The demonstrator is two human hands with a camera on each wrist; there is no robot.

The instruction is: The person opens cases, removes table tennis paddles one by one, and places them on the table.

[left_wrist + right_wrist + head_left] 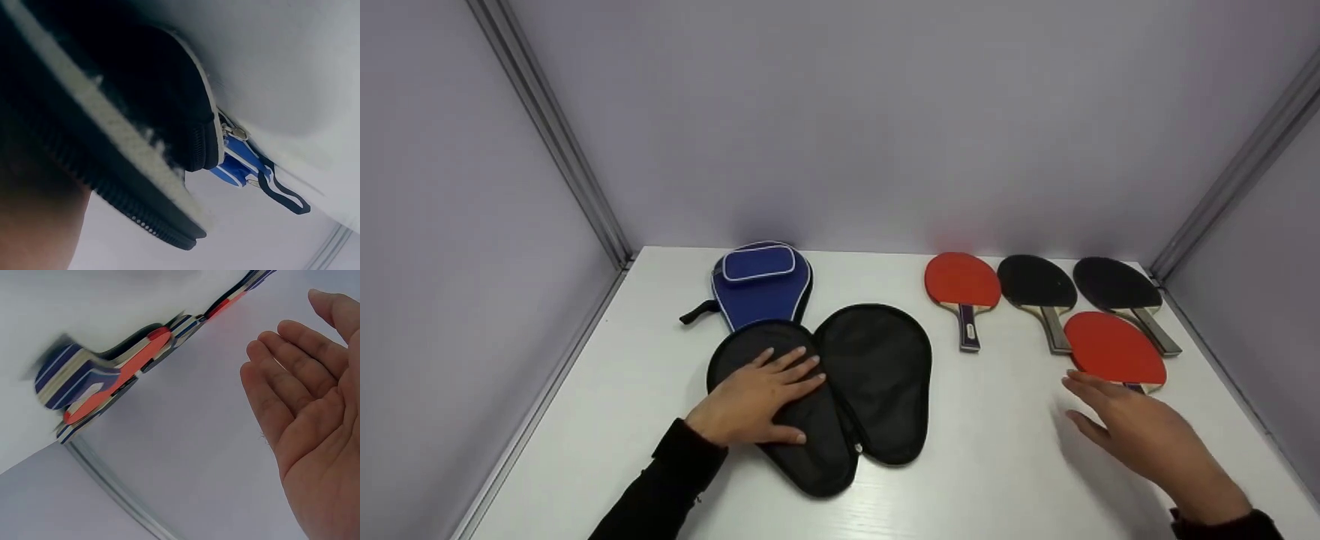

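Observation:
An unzipped table tennis paddle case [877, 375] lies spread at the front middle of the table, its two black halves side by side. My left hand [757, 397] rests on the left half with fingers spread. Close up in the left wrist view, the case's zipper edge [135, 219] crosses beside that hand. Over at the right, my right hand [1147, 435] is held above the table, holding nothing, its fingers relaxed. It is nearest to a red paddle [1114, 349], whose handle it mostly hides in the head view; its bare palm [323, 433] shows in the right wrist view.
A blue paddle case [761, 300] with white piping and a black strap [699, 312] lies behind the spread case, partly overlapped by it. Another red paddle [962, 279] and two black paddles [1037, 280] lie along the back right. Walls enclose the white table [982, 457] behind and at both sides.

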